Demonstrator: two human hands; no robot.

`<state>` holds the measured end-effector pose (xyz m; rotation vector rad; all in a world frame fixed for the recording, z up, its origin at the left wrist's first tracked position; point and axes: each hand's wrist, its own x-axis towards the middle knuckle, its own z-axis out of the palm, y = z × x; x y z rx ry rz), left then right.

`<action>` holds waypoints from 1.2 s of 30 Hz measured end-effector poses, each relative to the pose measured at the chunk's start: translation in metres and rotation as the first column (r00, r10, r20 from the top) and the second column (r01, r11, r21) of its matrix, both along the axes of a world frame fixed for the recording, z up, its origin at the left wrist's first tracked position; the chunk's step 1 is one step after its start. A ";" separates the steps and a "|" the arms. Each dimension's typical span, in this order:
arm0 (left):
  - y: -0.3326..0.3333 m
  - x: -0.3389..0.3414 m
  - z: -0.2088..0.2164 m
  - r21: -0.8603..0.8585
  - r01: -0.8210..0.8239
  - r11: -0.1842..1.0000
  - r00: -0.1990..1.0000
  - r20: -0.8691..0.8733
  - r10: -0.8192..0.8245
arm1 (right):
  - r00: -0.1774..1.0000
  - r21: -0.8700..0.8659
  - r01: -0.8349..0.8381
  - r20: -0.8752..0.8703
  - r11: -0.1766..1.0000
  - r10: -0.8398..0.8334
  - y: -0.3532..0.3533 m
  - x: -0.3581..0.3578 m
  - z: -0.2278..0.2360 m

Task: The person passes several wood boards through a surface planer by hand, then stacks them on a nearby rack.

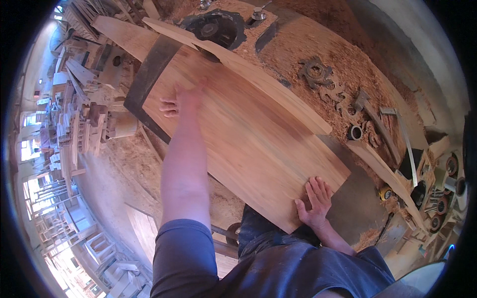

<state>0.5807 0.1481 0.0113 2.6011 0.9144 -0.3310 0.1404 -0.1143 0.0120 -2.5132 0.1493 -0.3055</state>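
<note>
The board (238, 129) lies on the dark table (155, 62), alongside the wooden fence (251, 78), which partly hides a black round fitting (213, 31). The left hand (185, 99) rests spread on top, its forefinger blurred from here; the right hand (315, 202) lies open across the near end, clasping nothing. I can't see the board's underside.

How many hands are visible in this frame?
2: the left hand, over the far part of the wide wooden board, and the right hand, resting at its near end. No other hand shows.
</note>
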 end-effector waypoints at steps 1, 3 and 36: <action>0.002 0.005 0.000 -0.005 0.002 1.000 1.000 0.003 -0.002 | 1.000 -0.009 0.008 0.000 1.000 -0.008 0.004 0.007 0.001; 0.010 0.020 -0.008 -0.013 0.005 1.000 1.000 0.010 -0.005 | 1.000 -0.025 0.018 -0.007 1.000 -0.019 0.011 0.020 0.003; 0.003 -0.042 0.006 0.017 0.324 0.946 0.946 0.010 -0.324 | 0.984 -0.079 -0.169 0.036 0.982 0.172 0.048 0.114 0.004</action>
